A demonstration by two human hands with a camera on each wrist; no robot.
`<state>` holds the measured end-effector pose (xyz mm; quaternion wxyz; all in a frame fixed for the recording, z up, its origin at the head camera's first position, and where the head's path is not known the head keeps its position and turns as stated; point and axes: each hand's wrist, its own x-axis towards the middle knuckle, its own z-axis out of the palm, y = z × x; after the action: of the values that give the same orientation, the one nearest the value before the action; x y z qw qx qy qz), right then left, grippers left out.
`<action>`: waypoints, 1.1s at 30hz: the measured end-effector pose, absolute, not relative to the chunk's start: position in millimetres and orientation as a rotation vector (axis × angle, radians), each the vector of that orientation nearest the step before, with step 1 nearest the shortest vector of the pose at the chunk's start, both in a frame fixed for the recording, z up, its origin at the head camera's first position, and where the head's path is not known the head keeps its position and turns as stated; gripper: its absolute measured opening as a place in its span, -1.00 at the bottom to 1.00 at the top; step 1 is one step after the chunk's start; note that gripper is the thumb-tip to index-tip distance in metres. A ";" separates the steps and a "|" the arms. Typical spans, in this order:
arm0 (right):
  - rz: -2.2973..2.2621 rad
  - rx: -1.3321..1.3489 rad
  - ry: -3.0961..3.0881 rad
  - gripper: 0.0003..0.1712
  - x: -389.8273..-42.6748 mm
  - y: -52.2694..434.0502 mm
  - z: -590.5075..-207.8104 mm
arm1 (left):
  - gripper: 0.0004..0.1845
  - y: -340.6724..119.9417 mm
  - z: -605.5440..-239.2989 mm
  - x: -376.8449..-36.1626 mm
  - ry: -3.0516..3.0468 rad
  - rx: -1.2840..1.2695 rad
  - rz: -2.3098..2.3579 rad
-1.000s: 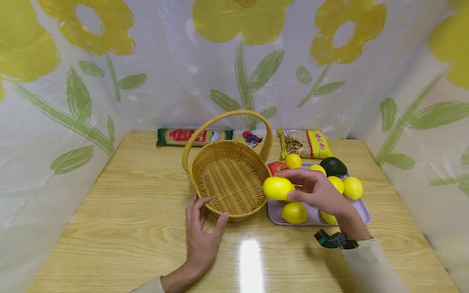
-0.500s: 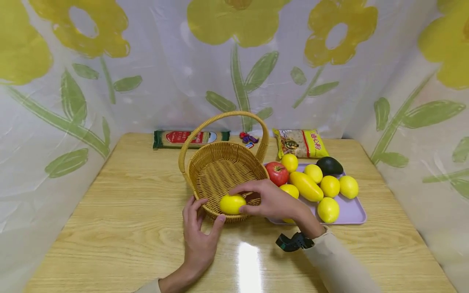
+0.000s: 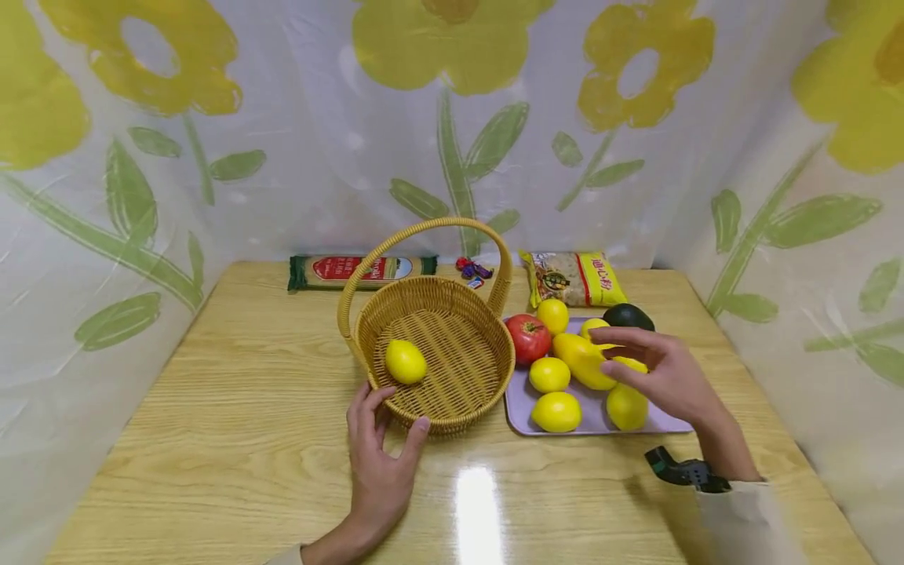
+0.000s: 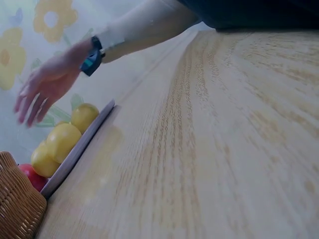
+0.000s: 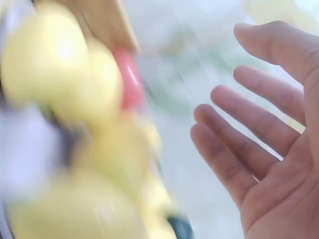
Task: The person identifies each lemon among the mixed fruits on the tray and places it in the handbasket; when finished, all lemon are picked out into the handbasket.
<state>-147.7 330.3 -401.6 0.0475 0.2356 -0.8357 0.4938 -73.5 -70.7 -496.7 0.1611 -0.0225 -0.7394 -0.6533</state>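
A round wicker basket (image 3: 431, 292) with a tall handle stands mid-table, a yellow lemon (image 3: 406, 362) lying inside it towards the left. My left hand (image 3: 381, 463) holds the basket's near-left rim, fingertips over the edge and thumb at the front. Over the lilac tray (image 3: 521, 414) hovers my right hand (image 3: 664, 373), holding nothing; the right wrist view shows its fingers (image 5: 249, 119) spread and nearly straight. On the tray are a mango (image 3: 581, 361), a red apple (image 3: 528, 339), a dark avocado (image 3: 628, 316) and several lemons (image 3: 556, 412). The right hand partly covers some of the fruit.
Along the back edge lie a green-ended pasta pack (image 3: 363, 269), a few small wrapped sweets (image 3: 475, 269) and a yellow food bag (image 3: 575, 278). Flower-printed cloth (image 3: 304, 157) walls in the table (image 3: 233, 439) at the back and sides.
My right hand carried the lemon left into the basket, let go of it there and came back right over the tray. The left hand stayed at the basket rim.
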 end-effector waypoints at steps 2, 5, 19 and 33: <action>1.528 0.599 -2.455 -0.53 -142.5 360.2 -405.2 | -0.32 -70.9 -496.8 -73.5 -2.109 -0.076 -1.867; 1.583 0.427 -2.333 -0.55 -134.4 395.1 -412.0 | -0.32 -70.3 -497.1 -73.7 -2.105 -0.084 -1.875; 1.108 0.095 -2.590 -0.47 -132.9 441.0 -451.8 | -0.32 -70.3 -497.9 -70.4 -2.109 -0.055 -1.866; 1.058 -0.031 -2.673 -0.31 -145.5 428.8 -466.0 | -0.32 -71.0 -497.0 -75.1 -2.098 -0.069 -1.870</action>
<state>-145.5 428.8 -466.0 0.1330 -0.0107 -0.9215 0.3649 -75.1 -71.0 -497.0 0.1644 -0.0242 -0.7361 -0.6561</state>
